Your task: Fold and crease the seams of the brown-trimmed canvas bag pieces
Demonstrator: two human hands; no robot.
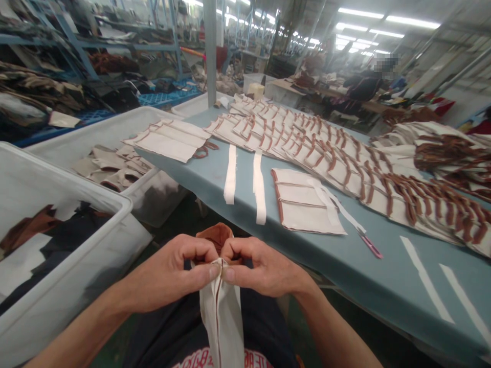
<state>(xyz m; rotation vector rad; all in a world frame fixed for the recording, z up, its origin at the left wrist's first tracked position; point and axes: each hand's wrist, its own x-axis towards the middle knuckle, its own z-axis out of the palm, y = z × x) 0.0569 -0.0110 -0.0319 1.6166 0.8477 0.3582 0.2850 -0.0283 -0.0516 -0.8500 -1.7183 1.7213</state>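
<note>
My left hand (187, 268) and my right hand (259, 266) meet in front of my body, thumbs and fingers pinching the top edges of a cream fabric piece (224, 312). A dark seam runs down the middle of this piece, which hangs toward my lap. Brown material (217, 235) of it shows behind my fingers. On the table beyond lies a flat cream panel (303, 199) with brown edging, a white strip (326, 202) across its right side. A pink-handled cutter or similar tool (370, 244) rests beside that panel.
The blue-green table (245, 214) bears long overlapping rows of cream and brown pieces (307, 135), a stack of panels (172, 138) and white strips (260, 189). White bins (126, 199) with fabric stand at the left. A grey post (210, 56) rises behind; a person (364, 84) is far back.
</note>
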